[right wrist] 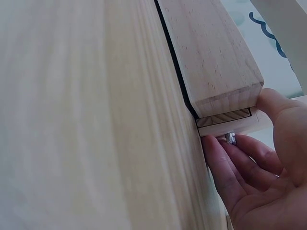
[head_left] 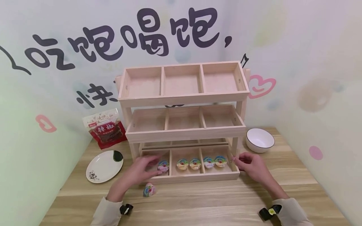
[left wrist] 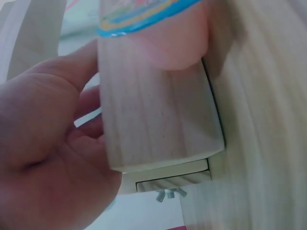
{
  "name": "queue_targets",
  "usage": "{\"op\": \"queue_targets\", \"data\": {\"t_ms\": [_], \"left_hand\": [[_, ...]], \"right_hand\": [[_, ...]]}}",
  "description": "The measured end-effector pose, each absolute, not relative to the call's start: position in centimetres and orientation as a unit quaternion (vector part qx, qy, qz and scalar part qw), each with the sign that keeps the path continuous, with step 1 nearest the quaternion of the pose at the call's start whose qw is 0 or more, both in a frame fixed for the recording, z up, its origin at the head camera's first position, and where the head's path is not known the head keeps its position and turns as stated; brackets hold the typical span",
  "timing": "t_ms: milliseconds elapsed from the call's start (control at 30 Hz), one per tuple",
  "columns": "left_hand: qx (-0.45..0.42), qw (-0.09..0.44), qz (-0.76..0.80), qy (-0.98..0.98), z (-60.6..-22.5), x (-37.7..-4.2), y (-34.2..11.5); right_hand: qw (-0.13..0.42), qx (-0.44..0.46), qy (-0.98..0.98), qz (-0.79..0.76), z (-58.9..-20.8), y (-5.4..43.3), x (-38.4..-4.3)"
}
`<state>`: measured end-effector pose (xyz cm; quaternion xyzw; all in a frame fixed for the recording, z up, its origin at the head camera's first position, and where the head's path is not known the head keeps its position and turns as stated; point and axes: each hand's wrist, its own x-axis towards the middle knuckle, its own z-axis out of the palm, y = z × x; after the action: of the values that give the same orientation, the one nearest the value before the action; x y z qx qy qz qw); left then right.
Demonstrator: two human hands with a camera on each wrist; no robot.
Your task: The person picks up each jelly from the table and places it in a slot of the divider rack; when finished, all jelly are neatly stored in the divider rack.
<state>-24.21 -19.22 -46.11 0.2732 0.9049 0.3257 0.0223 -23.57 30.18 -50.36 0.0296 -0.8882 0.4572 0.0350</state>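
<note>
A three-tier wooden rack point(head_left: 183, 101) has divided trays. My left hand point(head_left: 140, 168) reaches over the front edge into the bottom tray's left compartment, its thumb and fingers spread beside a jelly cup point(head_left: 163, 166). The fingertips are partly blurred. In the left wrist view, that hand's fingers pass behind the tray's front wall point(left wrist: 160, 115). Another jelly cup point(head_left: 149, 190) lies tilted on the table before the rack. My right hand point(head_left: 252, 165) holds the bottom tray's right end, fingers curled near a metal bolt point(right wrist: 230, 138).
Two jelly cups point(head_left: 182, 164) sit in the middle compartment and two more point(head_left: 220, 161) in the right one. A white plate point(head_left: 103, 166) and a red chili packet point(head_left: 108, 130) are at left. A white bowl point(head_left: 259, 141) stands at right. Walls rise behind the wooden table point(head_left: 203, 201).
</note>
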Motion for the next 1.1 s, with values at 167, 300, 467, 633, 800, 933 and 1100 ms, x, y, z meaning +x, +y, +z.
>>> {"op": "queue_targets", "data": {"t_ms": [167,300,467,633,800,933,1100], "left_hand": [[0.273,-0.039,0.301,0.913,-46.1,-22.4,-20.0],[0.268,-0.071,0.286,0.917,-46.0,-20.6,-20.8],[0.295,-0.112,0.277,0.908,-45.7,-18.5,-21.5],[0.341,-0.103,0.304,0.884,-45.8,-17.0,-21.5],[0.361,-0.056,0.269,0.891,-46.2,-16.4,-21.2],[0.355,-0.012,0.255,0.899,-46.5,-16.3,-21.0],[0.359,0.015,0.285,0.888,-46.7,-16.2,-20.7]], "right_hand": [[0.029,0.031,-0.886,0.462,-50.6,29.7,-23.7],[0.029,0.035,-0.884,0.465,-50.7,29.4,-23.7],[0.027,0.035,-0.884,0.465,-50.5,29.5,-23.7],[0.03,0.03,-0.89,0.454,-50.3,29.8,-23.6],[0.031,0.027,-0.889,0.457,-50.0,30.0,-23.4],[0.028,0.027,-0.886,0.461,-50.0,30.0,-23.4],[0.026,0.026,-0.889,0.456,-50.2,30.0,-23.5]]}}
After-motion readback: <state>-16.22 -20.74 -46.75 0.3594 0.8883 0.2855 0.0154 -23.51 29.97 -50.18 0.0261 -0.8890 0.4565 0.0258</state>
